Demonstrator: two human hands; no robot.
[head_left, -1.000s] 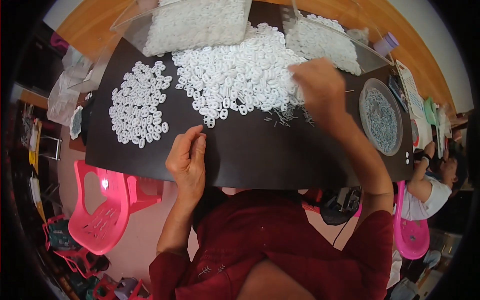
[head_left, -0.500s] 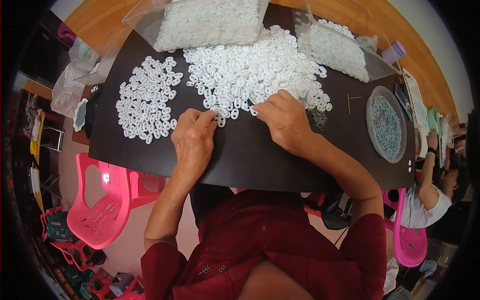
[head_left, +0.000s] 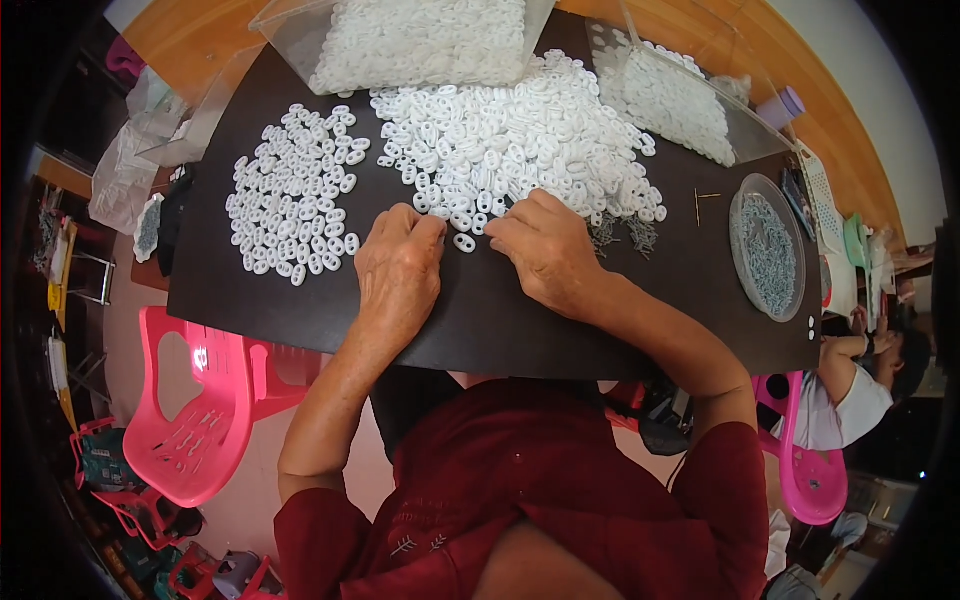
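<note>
Both hands work at the near edge of a large heap of small white oval plastic pieces with two holes (head_left: 520, 130) on the dark table (head_left: 480, 330). With its fingers curled and thumb pressed in, my left hand (head_left: 400, 262) is closed; whatever it grips is hidden. A loose white piece (head_left: 464, 243) lies just right of its fingertips. My right hand (head_left: 545, 250) is closed in a pinch beside the heap, and what is between its fingertips is too small to make out. Several grey screws (head_left: 640, 236) lie beyond its wrist.
A spread of white pieces (head_left: 290, 200) lies left. Clear bins of white pieces (head_left: 420, 50) (head_left: 665, 105) stand at the back. A round tub of screws (head_left: 768, 250) sits right, near two thin brass-coloured rods (head_left: 698, 207). Pink chairs (head_left: 190, 440) and another person (head_left: 850, 390) flank the table.
My left hand has shifted slightly up and right, and my right hand slightly left and nearer to me. The person at the right has drawn their arm in.
</note>
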